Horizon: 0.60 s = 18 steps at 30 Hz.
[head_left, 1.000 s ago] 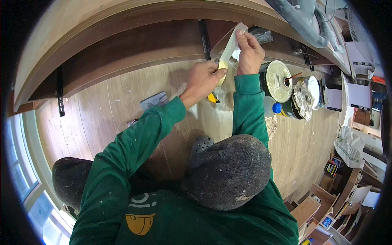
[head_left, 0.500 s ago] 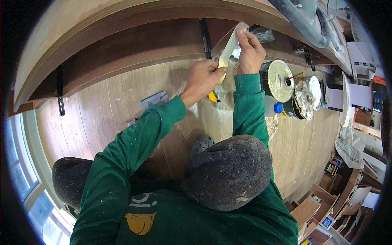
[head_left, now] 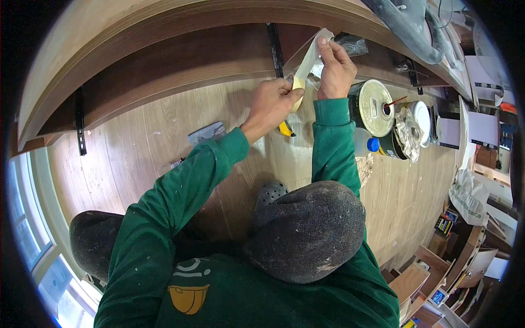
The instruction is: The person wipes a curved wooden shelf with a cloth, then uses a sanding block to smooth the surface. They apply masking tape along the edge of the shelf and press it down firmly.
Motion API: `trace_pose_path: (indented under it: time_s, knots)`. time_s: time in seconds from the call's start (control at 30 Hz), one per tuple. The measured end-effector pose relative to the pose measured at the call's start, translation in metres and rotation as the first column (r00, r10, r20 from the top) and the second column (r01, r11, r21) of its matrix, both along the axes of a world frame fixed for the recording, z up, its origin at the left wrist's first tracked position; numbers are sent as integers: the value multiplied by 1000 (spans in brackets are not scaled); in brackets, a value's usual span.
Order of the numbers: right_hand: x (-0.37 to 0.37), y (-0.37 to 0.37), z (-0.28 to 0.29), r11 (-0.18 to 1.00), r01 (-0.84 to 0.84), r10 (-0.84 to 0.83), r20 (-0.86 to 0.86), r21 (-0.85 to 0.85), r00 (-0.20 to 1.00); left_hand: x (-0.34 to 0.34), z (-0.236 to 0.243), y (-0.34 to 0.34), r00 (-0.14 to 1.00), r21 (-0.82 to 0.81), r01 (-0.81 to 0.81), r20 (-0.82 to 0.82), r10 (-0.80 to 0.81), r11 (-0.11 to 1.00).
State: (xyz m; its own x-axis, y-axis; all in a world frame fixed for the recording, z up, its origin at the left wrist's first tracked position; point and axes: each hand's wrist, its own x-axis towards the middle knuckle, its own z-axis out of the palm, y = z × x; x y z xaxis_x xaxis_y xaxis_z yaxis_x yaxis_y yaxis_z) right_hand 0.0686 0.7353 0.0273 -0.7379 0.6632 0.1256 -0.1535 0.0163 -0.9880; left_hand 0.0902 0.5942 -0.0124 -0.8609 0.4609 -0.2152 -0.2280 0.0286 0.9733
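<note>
My left hand [head_left: 272, 104] is closed on a pale yellow roll of masking tape [head_left: 297, 94], thumb pressed on its side. From the roll, a strip of the tape [head_left: 308, 61] runs up and to the right. My right hand [head_left: 336, 69] pinches the far end of that strip between thumb and fingers, near the wooden shelf edge. Both hands are in front of a long brown wooden panel [head_left: 191, 54]. On the floor just below the roll lies a yellow and black tool [head_left: 286, 129], its kind unclear.
To the right of my right arm stand a metal can [head_left: 374, 109], a clear bottle with a blue cap [head_left: 372, 144] and a second can with crumpled covering [head_left: 407, 134]. A flat packet [head_left: 208, 133] lies left. Wood pieces [head_left: 432, 268] crowd the far right.
</note>
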Motion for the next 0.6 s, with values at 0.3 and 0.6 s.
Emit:
trace_pose_path:
  time_s: [0.3, 0.6]
  knots:
    - [-2, 1, -1, 1000, 5, -6, -12, -29, 1000, -1, 1, 0, 1000, -6, -9, -24, 9, 1000]
    - [-3, 1, -2, 999, 33, -34, -26, -22, 999, -2, -1, 2, 1000, 8, -8, -16, 8, 1000]
